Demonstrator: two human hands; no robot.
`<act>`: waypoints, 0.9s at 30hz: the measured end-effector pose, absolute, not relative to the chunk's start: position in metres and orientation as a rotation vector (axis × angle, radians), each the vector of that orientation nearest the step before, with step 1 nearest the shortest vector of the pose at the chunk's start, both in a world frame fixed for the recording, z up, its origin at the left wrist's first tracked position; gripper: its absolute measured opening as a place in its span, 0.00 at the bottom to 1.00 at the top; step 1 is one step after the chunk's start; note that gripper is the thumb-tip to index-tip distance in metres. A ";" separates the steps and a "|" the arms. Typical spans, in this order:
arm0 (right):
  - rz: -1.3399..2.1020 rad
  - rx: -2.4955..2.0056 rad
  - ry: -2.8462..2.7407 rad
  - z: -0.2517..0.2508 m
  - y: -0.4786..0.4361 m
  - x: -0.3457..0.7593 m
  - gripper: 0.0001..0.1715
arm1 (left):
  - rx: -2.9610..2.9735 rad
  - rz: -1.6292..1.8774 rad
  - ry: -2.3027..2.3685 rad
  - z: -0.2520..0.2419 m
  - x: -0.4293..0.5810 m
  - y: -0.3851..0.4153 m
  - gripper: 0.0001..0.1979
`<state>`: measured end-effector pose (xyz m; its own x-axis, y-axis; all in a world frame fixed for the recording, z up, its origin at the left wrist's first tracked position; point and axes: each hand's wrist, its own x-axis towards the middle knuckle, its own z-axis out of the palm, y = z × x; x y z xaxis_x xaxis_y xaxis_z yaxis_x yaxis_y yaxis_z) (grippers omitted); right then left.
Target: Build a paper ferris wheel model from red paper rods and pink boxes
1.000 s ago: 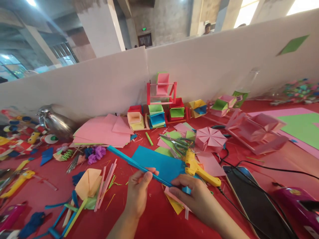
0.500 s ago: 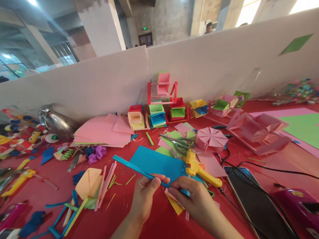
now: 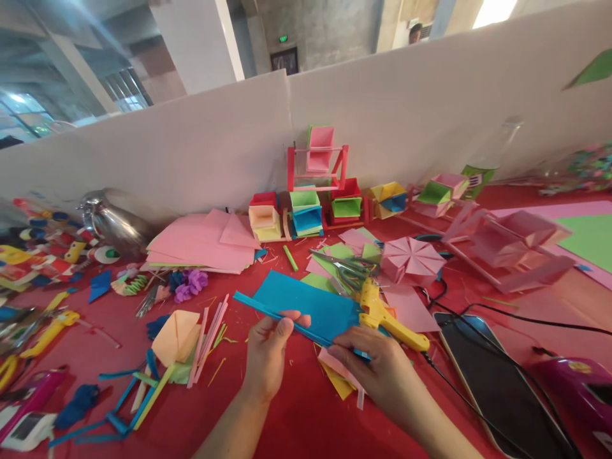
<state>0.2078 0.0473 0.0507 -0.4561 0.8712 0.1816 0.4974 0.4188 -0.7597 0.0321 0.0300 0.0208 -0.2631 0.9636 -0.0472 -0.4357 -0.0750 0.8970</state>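
Note:
A narrow folded blue paper strip (image 3: 255,305) slants across in front of me. My left hand (image 3: 269,347) pinches it near its middle between thumb and fingers. Toward its lower right end, my right hand (image 3: 370,357) also grips the strip, its fingertips partly hidden behind the hand. Behind the strip a flat blue paper sheet (image 3: 306,296) lies on the red table. A yellow glue gun (image 3: 389,317) rests just beyond my right hand, beside scissors (image 3: 342,262) and paper scraps. Under the right hand, pink and yellow pieces of paper (image 3: 337,379) stick out.
Folded paper boxes (image 3: 306,220) line the white partition (image 3: 191,140). Left are a stack of pink paper (image 3: 201,242), a metal jug (image 3: 112,223) and blue strips glued into a frame (image 3: 117,421). Right lie a phone (image 3: 492,382), a black cord (image 3: 535,324) and a pink paper wheel (image 3: 412,260).
My left hand has shifted slightly left and down along the strip, farther from the right hand. The view has tilted and turned a little. Both hands keep hold of the strip.

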 end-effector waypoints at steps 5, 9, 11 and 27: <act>0.879 -1.148 -2.093 0.053 0.044 0.202 0.12 | 0.722 1.515 0.998 0.022 0.042 0.025 0.07; 0.826 -1.125 -2.088 0.054 0.042 0.203 0.14 | 0.737 1.467 0.890 0.025 0.044 0.024 0.10; 0.814 -1.130 -2.089 0.053 0.043 0.204 0.14 | 0.712 1.481 0.891 0.026 0.043 0.026 0.11; 0.787 -1.185 -2.142 0.060 0.046 0.202 0.15 | 0.785 1.649 0.866 0.028 0.028 0.031 0.14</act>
<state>0.2020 0.0457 0.0600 -0.4508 0.8723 0.1895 0.5421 0.4362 -0.7182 0.0284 0.0305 0.0279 -0.2192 0.9732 0.0689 -0.4958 -0.1719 0.8513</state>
